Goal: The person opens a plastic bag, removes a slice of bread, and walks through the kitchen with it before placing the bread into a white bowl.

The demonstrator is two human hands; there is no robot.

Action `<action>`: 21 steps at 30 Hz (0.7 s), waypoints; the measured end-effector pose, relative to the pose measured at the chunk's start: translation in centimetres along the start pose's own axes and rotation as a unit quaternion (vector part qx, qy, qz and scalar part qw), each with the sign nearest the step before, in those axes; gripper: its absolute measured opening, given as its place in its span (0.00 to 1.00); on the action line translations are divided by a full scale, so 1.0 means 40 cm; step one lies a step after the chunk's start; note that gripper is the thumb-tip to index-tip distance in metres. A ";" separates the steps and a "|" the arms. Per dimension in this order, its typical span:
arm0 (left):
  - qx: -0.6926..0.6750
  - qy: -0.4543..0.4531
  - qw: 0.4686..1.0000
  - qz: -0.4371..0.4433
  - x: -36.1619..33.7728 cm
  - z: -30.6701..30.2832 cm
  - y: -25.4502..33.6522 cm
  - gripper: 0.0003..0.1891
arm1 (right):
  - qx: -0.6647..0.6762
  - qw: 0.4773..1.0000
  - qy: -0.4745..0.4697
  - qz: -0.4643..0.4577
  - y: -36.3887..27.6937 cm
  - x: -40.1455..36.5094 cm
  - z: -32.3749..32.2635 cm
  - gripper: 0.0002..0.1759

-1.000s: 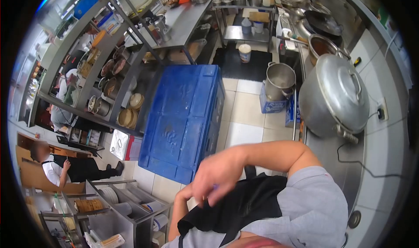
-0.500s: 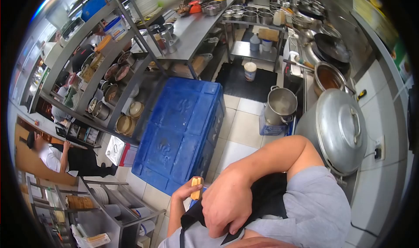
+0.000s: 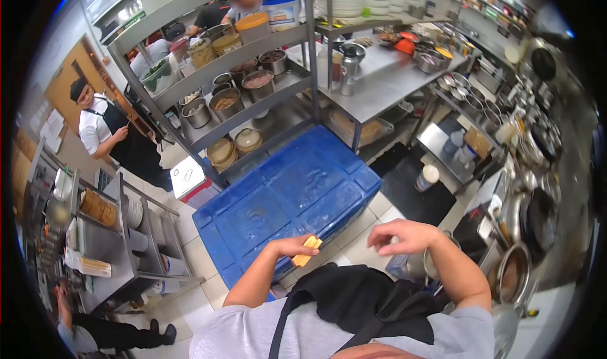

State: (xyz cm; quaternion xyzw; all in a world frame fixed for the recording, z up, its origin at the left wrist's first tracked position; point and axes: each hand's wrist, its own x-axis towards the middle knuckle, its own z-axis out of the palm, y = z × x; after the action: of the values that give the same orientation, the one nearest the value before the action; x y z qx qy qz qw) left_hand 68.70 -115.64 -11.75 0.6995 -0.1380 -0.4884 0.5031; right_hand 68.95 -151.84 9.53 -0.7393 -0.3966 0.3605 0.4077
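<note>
Your left hand (image 3: 292, 246) pinches a yellow block (image 3: 306, 251) at chest height; your right hand (image 3: 404, 236) hovers near it, fingers loosely spread and empty. Probable step: handling the block. The next move calls for a firm pinch above the blue crate (image 3: 297, 191).

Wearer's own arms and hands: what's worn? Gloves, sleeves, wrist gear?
No gloves on left hand or right hand; no wrist gear visible. Forearms bare, short grey sleeves at the shoulders. Black apron with straps over the chest.
</note>
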 end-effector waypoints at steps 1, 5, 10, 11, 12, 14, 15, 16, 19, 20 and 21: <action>-0.028 -0.015 0.999 -0.005 0.024 -0.019 0.020 0.38 | -0.011 0.997 0.058 0.054 0.082 -0.021 -0.024 0.18; -0.008 0.043 0.995 0.091 0.120 -0.056 0.102 0.39 | -0.043 0.988 0.080 0.122 0.328 -0.066 -0.100 0.16; -0.188 0.137 0.936 0.263 0.256 -0.022 0.357 0.44 | 0.144 0.980 -0.004 0.137 0.562 -0.026 -0.186 0.19; -0.210 0.164 0.920 0.289 0.287 -0.008 0.431 0.49 | 0.171 0.979 -0.015 0.110 0.552 -0.017 -0.219 0.23; -0.234 0.165 0.907 0.310 0.322 0.004 0.504 0.50 | 0.188 0.978 -0.022 0.091 0.538 -0.013 -0.260 0.26; -0.246 0.194 0.875 0.370 0.425 0.017 0.622 0.54 | 0.277 0.959 0.000 0.064 0.550 -0.021 -0.343 0.30; -0.244 0.188 0.878 0.366 0.476 0.024 0.676 0.54 | 0.329 0.944 0.006 0.033 0.545 -0.037 -0.390 0.33; -0.247 0.181 0.866 0.396 0.525 0.031 0.726 0.55 | 0.380 0.925 0.011 0.002 0.542 -0.060 -0.436 0.35; -0.249 0.172 0.843 0.444 0.629 0.048 0.889 0.58 | 0.500 0.864 0.016 -0.057 0.558 -0.142 -0.550 0.38; -0.246 0.171 0.834 0.462 0.660 0.048 0.932 0.59 | 0.505 0.861 0.017 -0.054 0.571 -0.167 -0.589 0.38; -0.235 0.171 0.839 0.459 0.698 0.043 0.956 0.59 | 0.513 0.854 0.020 -0.080 0.589 -0.193 -0.624 0.39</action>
State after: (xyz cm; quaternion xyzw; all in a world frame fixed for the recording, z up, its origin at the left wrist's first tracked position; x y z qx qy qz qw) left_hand 92.24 -153.14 5.08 0.4889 -0.2363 -0.0918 0.8347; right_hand 93.94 -174.88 0.37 -0.3980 -0.2045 0.4640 0.7645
